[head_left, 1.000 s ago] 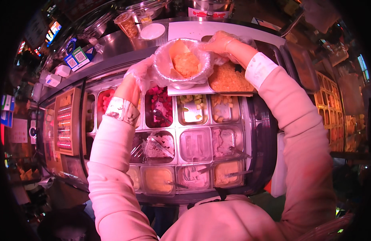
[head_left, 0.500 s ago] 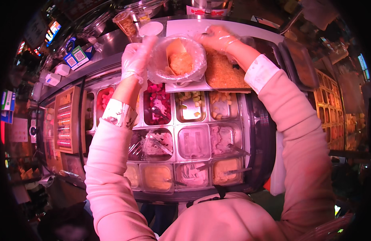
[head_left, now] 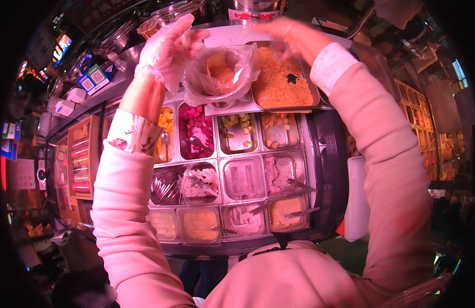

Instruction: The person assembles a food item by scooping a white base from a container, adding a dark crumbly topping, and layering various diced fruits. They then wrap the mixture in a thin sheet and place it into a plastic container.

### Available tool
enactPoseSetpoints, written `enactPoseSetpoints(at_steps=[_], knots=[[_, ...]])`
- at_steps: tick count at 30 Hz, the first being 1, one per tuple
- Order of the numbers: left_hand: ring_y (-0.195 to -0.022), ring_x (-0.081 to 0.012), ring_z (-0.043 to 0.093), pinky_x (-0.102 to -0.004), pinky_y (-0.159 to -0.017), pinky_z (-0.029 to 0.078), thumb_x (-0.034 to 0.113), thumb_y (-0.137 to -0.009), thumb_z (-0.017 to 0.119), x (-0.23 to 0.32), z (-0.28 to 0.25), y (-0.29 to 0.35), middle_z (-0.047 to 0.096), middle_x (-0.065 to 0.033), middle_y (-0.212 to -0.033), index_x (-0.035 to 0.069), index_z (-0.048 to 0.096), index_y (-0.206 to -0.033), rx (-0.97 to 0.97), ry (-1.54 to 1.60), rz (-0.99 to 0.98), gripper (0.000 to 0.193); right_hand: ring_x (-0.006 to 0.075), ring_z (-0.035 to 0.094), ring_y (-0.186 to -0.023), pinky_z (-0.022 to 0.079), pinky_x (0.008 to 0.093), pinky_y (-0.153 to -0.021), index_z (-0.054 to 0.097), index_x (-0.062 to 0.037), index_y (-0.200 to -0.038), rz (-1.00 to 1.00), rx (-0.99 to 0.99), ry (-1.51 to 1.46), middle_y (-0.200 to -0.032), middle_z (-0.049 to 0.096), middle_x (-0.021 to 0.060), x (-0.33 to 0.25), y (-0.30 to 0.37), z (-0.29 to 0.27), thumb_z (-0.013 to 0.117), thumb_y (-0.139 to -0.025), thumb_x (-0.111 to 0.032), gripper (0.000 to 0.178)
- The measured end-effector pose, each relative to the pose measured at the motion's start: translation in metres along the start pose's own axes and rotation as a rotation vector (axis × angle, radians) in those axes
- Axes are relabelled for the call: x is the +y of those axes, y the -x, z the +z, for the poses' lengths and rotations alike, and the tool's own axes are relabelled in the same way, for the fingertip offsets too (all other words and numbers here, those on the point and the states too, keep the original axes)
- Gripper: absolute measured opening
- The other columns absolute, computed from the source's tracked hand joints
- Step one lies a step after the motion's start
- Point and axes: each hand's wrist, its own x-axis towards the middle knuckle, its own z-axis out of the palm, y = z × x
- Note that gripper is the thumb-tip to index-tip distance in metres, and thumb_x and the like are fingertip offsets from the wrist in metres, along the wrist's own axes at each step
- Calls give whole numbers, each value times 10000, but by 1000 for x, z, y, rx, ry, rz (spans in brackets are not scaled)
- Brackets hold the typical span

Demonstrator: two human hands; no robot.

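Observation:
A clear plastic bag (head_left: 196, 84) stands with its crumpled mouth upward in a round holder at the far middle. Inside it sits a golden crumb-coated food piece (head_left: 223, 76) in a paper sleeve (head_left: 216, 62). Just left of the bag's mouth is my left hand (head_left: 168, 49), in a clear glove, fingers stretched and apart, holding nothing I can see. My right hand (head_left: 286, 33), smeared by motion, is raised over the far side of a tray of orange-gold crumbs (head_left: 283, 84). A small dark star-shaped thing (head_left: 292, 78) lies on the crumbs.
Nearer me are metal tubs of pink cubes (head_left: 196, 131), green cubes (head_left: 237, 131) and yellow pieces (head_left: 166, 123). Pans of pale paste (head_left: 286, 174) with spatulas follow. A wooden rack (head_left: 82, 154) stands left; a clear cup (head_left: 150, 26) lies behind my left hand.
Both hands have come away from the bag's rim, the left moving left and up. The bag's mouth has drawn in and crumpled. The star-shaped thing on the crumbs is now visible.

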Motion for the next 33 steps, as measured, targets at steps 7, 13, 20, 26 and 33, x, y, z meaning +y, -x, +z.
enactPoseSetpoints(at_steps=[7,13,20,26,33], knots=[[-760,-223,666,-291,-664,492,649,-1007,484,-2,12,5,704,-271,-1139,-18,455,-1324,-59,44,-32,739,165,621,-654,551,276,-629,687,37,-1029,344,-367,-361,-820,667,112,27,-45,3,751,-874,-68,198],[-1010,-189,646,-317,-808,521,370,-834,823,-1,15,3,654,-164,-1224,-4,508,-1368,-59,-642,152,725,222,694,-753,598,301,-716,661,73,-1101,74,-380,-428,-832,670,116,-42,-72,32,711,-954,-149,272],[-1091,-501,596,-481,-1011,490,331,-702,912,-67,80,-2,491,-368,-1338,-48,310,-1518,-8,-1263,717,1083,213,634,-683,521,319,-594,633,12,-941,-114,-755,-951,-796,628,108,-67,-32,-2,666,-970,-170,187],[-1050,-389,677,-420,-860,553,161,-938,619,-47,75,-40,645,-305,-1184,-14,575,-1303,260,-1151,500,407,306,729,-908,595,379,-705,557,23,-1267,-238,106,-598,-1149,650,219,-27,93,-19,660,-970,-311,458],[-976,-349,721,-406,-807,586,86,-914,636,49,69,16,704,-250,-1113,-13,598,-1266,313,-880,713,367,348,689,-1134,617,369,-793,307,20,-1554,-250,47,-401,-1501,454,232,54,156,-40,541,-1030,-536,799]])
